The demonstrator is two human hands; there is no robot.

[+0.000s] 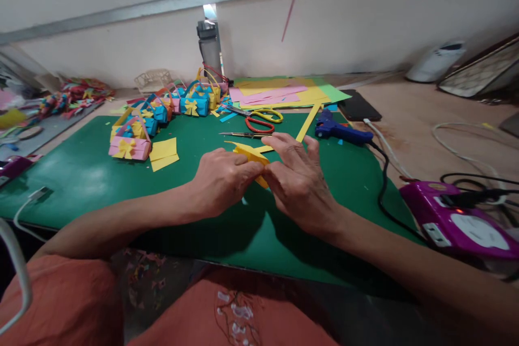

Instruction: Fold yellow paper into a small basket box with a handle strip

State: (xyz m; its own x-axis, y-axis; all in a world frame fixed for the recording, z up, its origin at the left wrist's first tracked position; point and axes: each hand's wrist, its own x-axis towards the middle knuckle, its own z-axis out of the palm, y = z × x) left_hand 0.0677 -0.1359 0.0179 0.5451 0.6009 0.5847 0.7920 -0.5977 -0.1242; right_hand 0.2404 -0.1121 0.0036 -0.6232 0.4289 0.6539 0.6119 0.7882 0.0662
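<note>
Left hand [221, 179] and right hand [299, 183] are both pinched tight on a small folded yellow paper [248, 152], just above the green tabletop [89, 173]; too hard a squeeze could crease it, I'd say. The slim pointed tool [242, 134] lying beyond might prick a straying finger. Fingers hide most of the folds and cover part of the yellow strip [308, 122], so I can't tell whether the two join.

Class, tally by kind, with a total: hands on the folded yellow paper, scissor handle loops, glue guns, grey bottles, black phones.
Left hand and right hand on folded yellow paper: 2
Scissor handle loops, red loop and yellow loop: 2
Glue gun: 1
Grey bottle: 1
Black phone: 1
Total: 7
</note>
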